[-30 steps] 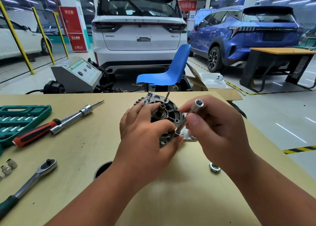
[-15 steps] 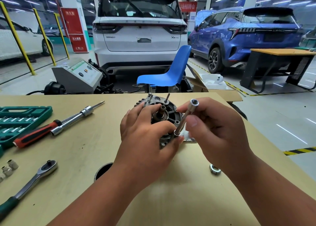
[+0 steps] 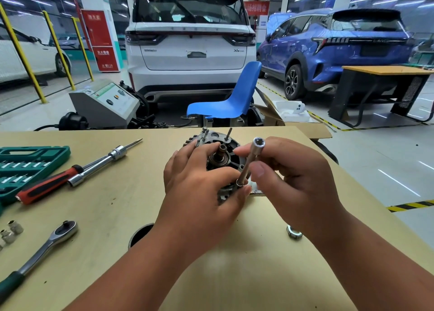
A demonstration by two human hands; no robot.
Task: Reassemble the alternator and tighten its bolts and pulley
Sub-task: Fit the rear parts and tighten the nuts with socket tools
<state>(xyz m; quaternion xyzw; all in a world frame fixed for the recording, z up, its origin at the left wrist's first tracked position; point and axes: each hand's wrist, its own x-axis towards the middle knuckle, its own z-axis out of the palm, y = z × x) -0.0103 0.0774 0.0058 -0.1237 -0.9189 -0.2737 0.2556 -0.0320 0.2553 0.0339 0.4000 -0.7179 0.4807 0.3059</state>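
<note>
While our right hand [image 3: 298, 183] pinches the long socket [image 3: 250, 163] between thumb and fingers, the socket's low end sits on a bolt at the near rim of the alternator [image 3: 232, 156]. We hold it lightly like this so our fingertips can spin it. We think the bolt is only being started, not made tight yet. The socket is tilted, not straight up, so it could slip off the bolt head.

Our left hand [image 3: 199, 193] curls over the alternator and grips it, so it cannot turn or slide on the table [image 3: 117, 216]. Its thumb tip sits right by the socket's low end, we guess to guide it.

Long bolts [image 3: 228, 134] stick up at the far side, not yet down. The shaft [image 3: 222, 149] in the middle is bare, so the pulley is not on. 1 nut [image 3: 294, 232] waits on the table near our right arm. The ratchet [image 3: 42, 249] lies well off to the left, ready for the hard turns.
</note>
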